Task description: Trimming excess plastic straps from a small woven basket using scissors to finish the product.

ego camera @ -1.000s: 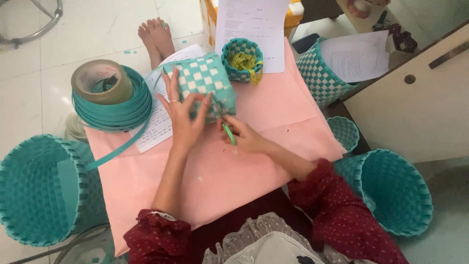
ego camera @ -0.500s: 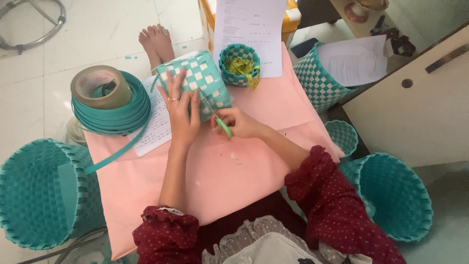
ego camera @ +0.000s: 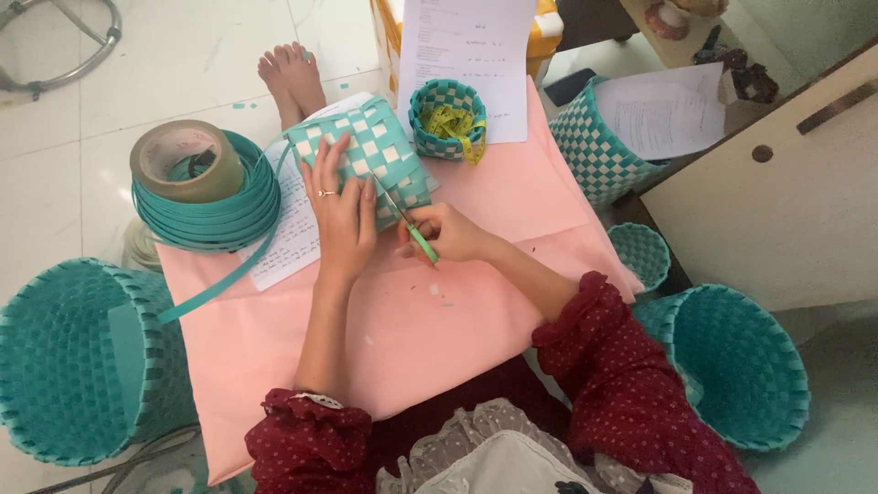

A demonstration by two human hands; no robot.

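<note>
Scissors [ego camera: 409,222] tips hidden behind woven piece [ego camera: 375,155]

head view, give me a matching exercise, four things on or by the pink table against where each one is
Things:
1 tape roll
2 measuring tape
3 left hand
4 scissors

Places:
A in the right hand
B flat on the woven piece
C on the coil of teal strip
D inside the small basket

Pairs: 1-C, 2-D, 3-B, 4-A
</note>
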